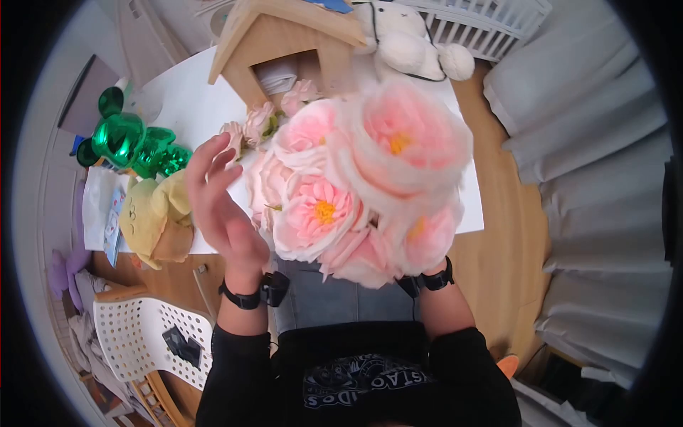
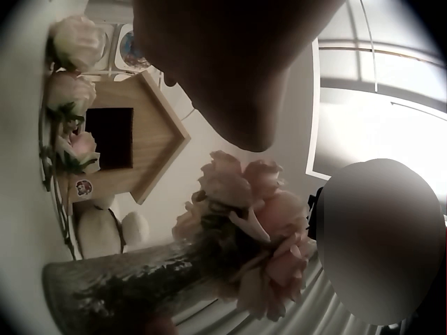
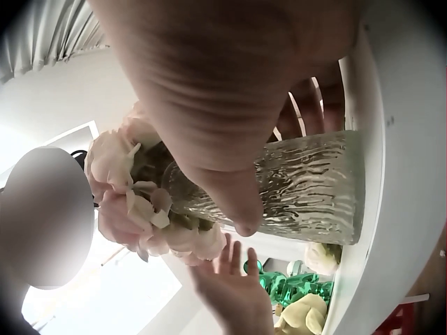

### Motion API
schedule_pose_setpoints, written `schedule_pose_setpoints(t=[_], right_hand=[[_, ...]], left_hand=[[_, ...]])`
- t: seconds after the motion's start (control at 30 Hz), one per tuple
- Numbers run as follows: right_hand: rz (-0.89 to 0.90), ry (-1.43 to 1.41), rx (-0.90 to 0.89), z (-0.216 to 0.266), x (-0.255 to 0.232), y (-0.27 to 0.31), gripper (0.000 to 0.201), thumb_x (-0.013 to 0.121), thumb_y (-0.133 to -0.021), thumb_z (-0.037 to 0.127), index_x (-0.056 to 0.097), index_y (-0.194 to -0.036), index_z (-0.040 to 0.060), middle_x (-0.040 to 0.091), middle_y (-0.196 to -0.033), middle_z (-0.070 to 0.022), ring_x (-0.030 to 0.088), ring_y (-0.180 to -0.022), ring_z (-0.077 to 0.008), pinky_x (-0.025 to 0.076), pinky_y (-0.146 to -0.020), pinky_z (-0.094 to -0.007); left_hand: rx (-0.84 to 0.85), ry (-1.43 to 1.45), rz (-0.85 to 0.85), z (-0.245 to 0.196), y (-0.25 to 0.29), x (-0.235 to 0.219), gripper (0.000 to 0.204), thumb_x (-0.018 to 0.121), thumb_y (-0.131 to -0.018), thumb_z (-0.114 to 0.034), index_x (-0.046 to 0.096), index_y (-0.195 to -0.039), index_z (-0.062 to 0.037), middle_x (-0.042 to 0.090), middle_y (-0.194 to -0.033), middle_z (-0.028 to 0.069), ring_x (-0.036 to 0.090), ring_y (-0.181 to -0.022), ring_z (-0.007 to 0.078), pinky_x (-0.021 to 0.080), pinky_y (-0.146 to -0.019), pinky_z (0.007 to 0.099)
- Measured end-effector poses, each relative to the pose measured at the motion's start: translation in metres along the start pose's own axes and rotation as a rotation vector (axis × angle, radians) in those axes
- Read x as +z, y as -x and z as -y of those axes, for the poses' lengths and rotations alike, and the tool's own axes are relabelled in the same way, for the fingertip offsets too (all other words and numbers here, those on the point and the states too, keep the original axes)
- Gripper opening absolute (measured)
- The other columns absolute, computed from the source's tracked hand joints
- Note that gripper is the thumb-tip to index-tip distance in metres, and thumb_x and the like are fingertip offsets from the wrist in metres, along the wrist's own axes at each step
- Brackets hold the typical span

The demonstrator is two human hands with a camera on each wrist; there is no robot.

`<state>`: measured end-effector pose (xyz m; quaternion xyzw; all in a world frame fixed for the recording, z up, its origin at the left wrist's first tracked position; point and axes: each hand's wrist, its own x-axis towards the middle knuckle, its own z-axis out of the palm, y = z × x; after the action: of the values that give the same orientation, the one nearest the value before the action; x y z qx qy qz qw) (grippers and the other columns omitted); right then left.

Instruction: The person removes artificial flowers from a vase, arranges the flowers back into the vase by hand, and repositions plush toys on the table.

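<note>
A textured glass vase point(image 3: 314, 188) holds a bunch of pink flowers point(image 1: 324, 210) with yellow centres. In the right wrist view my right hand point(image 3: 209, 125) grips the vase's side, thumb in front and fingers around the far side. The flowers hide most of that hand in the head view. My left hand point(image 1: 226, 206) is raised beside the blooms, fingers loosely bent and holding nothing. The left wrist view has the left hand point(image 2: 230, 70) above the flowers and vase point(image 2: 133, 286). Loose pink flowers point(image 1: 260, 124) lie on the white table beyond.
A wooden house point(image 1: 288, 46) stands at the back of the table point(image 1: 178, 85), with a white plush toy point(image 1: 405, 43) to its right. At left are a shiny green figure point(image 1: 124, 139) and a yellow plush toy point(image 1: 156, 220). A white perforated chair point(image 1: 131, 334) stands front left.
</note>
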<state>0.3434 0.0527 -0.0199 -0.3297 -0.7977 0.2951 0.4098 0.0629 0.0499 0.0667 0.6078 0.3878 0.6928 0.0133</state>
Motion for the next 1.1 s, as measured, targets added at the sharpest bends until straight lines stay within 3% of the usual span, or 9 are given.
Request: schedule_pose_setpoints(t=[0.03, 0.1, 0.2, 0.37, 0.43, 0.6, 0.67, 0.83, 1.1], right_hand=[[0.017, -0.013, -0.009, -0.006, 0.003, -0.017, 0.065, 0.090, -0.088, 0.024, 0.063, -0.145, 0.0057, 0.066, -0.146, -0.0133, 0.062, -0.136, -0.0306, 0.047, -0.117, -0.0445], [0.039, -0.035, -0.032, -0.004, 0.001, -0.008, 0.065, 0.090, -0.088, 0.024, 0.063, -0.145, 0.0058, 0.066, -0.146, -0.0132, 0.062, -0.136, -0.0306, 0.048, -0.117, -0.0444], [0.072, -0.062, -0.049, -0.001, 0.001, -0.001, 0.065, 0.090, -0.088, 0.024, 0.063, -0.145, 0.0058, 0.066, -0.146, -0.0132, 0.062, -0.136, -0.0305, 0.048, -0.116, -0.0443], [0.125, -0.068, -0.053, -0.001, 0.007, -0.001, 0.065, 0.090, -0.088, 0.023, 0.063, -0.145, 0.0058, 0.066, -0.146, -0.0130, 0.062, -0.136, -0.0303, 0.048, -0.116, -0.0441], [0.127, -0.063, -0.058, -0.007, 0.009, -0.016, 0.065, 0.090, -0.088, 0.023, 0.063, -0.145, 0.0059, 0.066, -0.145, -0.0130, 0.062, -0.136, -0.0303, 0.048, -0.116, -0.0441], [0.135, -0.094, -0.039, -0.005, 0.008, -0.007, 0.065, 0.090, -0.088, 0.023, 0.063, -0.145, 0.0059, 0.066, -0.145, -0.0129, 0.062, -0.135, -0.0301, 0.049, -0.116, -0.0439], [0.163, -0.129, -0.055, -0.005, 0.014, -0.017, 0.065, 0.089, -0.088, 0.023, 0.063, -0.145, 0.0059, 0.066, -0.145, -0.0128, 0.062, -0.135, -0.0301, 0.049, -0.115, -0.0438], [0.223, -0.183, -0.081, -0.006, 0.016, -0.022, 0.064, 0.089, -0.088, 0.022, 0.063, -0.145, 0.0060, 0.066, -0.145, -0.0127, 0.062, -0.135, -0.0299, 0.049, -0.115, -0.0437], [0.222, -0.207, -0.090, -0.010, 0.010, -0.024, 0.064, 0.089, -0.089, 0.022, 0.063, -0.145, 0.0061, 0.066, -0.145, -0.0125, 0.063, -0.135, -0.0297, 0.049, -0.115, -0.0434]], left_hand=[[0.001, -0.018, -0.015, 0.010, 0.000, -0.011, 0.037, 0.063, -0.101, -0.039, 0.071, -0.119, -0.0075, 0.065, -0.135, 0.0265, 0.060, -0.132, 0.0412, 0.050, -0.108, 0.0513], [-0.109, -0.427, 0.098, 0.035, -0.009, -0.026, 0.022, 0.066, -0.099, -0.021, 0.071, -0.115, -0.0063, 0.068, -0.127, 0.0185, 0.064, -0.126, 0.0355, 0.052, -0.103, 0.0463], [-0.234, -0.442, 0.188, 0.076, -0.042, -0.027, 0.018, 0.070, -0.093, -0.011, 0.072, -0.110, -0.0047, 0.070, -0.118, 0.0143, 0.067, -0.115, 0.0341, 0.053, -0.098, 0.0431], [-0.151, -0.666, 0.226, 0.157, -0.058, -0.023, 0.013, 0.071, -0.094, -0.012, 0.074, -0.103, -0.0023, 0.073, -0.109, 0.0151, 0.072, -0.101, 0.0319, 0.057, -0.088, 0.0402], [-0.142, -0.706, 0.161, 0.156, -0.051, -0.015, 0.010, 0.071, -0.091, -0.011, 0.074, -0.094, -0.0018, 0.074, -0.096, 0.0158, 0.073, -0.092, 0.0329, 0.057, -0.085, 0.0406], [-0.190, -0.747, 0.009, 0.146, -0.052, -0.031, 0.012, 0.071, -0.089, -0.014, 0.075, -0.090, -0.0019, 0.074, -0.094, 0.0163, 0.073, -0.088, 0.0358, 0.057, -0.080, 0.0445], [-0.284, -0.860, 0.194, 0.157, -0.045, -0.041, 0.020, 0.071, -0.089, -0.020, 0.076, -0.091, -0.0017, 0.074, -0.094, 0.0178, 0.072, -0.090, 0.0385, 0.057, -0.081, 0.0468], [-0.556, -0.826, 0.364, 0.152, -0.040, -0.037, 0.034, 0.063, -0.092, -0.029, 0.080, -0.099, -0.0004, 0.074, -0.100, 0.0281, 0.071, -0.095, 0.0465, 0.057, -0.089, 0.0520], [-0.581, -0.845, 0.429, 0.143, -0.036, -0.037, 0.033, 0.061, -0.096, -0.027, 0.078, -0.101, 0.0011, 0.072, -0.097, 0.0280, 0.070, -0.093, 0.0481, 0.056, -0.088, 0.0544]])
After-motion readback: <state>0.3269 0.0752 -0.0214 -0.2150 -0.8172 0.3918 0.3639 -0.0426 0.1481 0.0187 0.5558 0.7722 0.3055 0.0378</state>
